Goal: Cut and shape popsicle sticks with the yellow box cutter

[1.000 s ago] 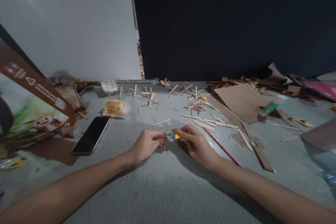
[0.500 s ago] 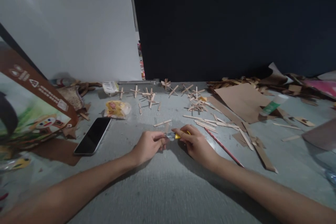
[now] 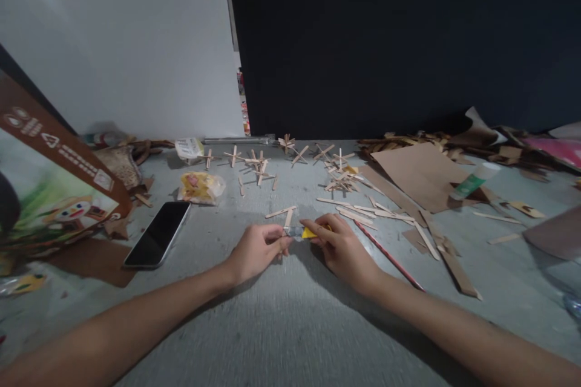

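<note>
My left hand (image 3: 259,249) is closed in a pinch on a wooden craft stick (image 3: 288,218), which points away from me past the fingertips. My right hand (image 3: 339,248) grips a small yellow tool (image 3: 310,233) with a shiny grey front end. That grey end meets the stick right beside my left fingertips; its exact kind is too small to tell. Just beyond, a loose craft stick (image 3: 275,213) lies flat on the grey tabletop (image 3: 254,332). A red pencil-like rod (image 3: 388,255) lies to the right of my right hand.
Several small crossed-stick pieces (image 3: 262,170) stand toward the back. Loose sticks (image 3: 363,211) and cardboard (image 3: 417,175) lie right, with a glue stick (image 3: 472,181). On the left are a phone (image 3: 158,234), a yellow packet (image 3: 200,187) and a printed box (image 3: 63,187).
The craft stick at my left fingertips shows more sharply now, and the grey end looks flatter. Both hands stay almost in place. The view has shifted very slightly.
</note>
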Tool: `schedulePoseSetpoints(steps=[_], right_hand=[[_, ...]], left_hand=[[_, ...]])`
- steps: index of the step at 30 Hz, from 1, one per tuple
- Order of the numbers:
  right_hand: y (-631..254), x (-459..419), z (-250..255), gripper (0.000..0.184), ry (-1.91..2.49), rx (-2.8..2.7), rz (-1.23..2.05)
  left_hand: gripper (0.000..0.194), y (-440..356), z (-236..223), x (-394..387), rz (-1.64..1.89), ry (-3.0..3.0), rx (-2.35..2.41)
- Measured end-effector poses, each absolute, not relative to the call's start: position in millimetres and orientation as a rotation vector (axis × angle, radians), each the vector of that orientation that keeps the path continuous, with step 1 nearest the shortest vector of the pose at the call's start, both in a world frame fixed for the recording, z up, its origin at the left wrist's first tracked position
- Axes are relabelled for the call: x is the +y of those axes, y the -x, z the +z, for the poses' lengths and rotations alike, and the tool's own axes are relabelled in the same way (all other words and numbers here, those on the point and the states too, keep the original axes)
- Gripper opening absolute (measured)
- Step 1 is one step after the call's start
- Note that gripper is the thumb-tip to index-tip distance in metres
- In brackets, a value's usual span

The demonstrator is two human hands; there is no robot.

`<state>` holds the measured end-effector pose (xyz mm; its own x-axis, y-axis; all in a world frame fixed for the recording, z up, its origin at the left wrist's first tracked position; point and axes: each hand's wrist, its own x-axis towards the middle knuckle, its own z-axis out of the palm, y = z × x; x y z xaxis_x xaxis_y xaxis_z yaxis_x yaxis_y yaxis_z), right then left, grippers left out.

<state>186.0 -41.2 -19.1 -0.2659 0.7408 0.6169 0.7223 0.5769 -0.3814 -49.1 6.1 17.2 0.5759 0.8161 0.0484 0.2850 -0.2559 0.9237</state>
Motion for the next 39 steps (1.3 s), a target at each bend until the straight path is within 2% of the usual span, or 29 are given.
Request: schedulePoseSetpoints(steps=[11,16,24,39], right_hand=[[-185.5,-42.3,-13.1,0.04,1.193,-1.93,-0.021],[-186.8,-44.6,-6.7,0.037,1.182,-1.865,0.062],[-187.5,-44.3,-8.2,0.044,1.069,-1.987,0.122],[-187.1,-44.4,-6.0,0.045,1.076,-2.028,0.11]], left_hand=[[0.038,49.0,17.9,5.8,0.666,-1.726,0.886],[0.037,49.1,16.5,5.7,0.685,-1.731,0.873],[0.04,48.0,15.5,7.6,0.718,-1.648,0.853],[0.038,48.3,18.3,7.2,0.693,-1.664,0.843]])
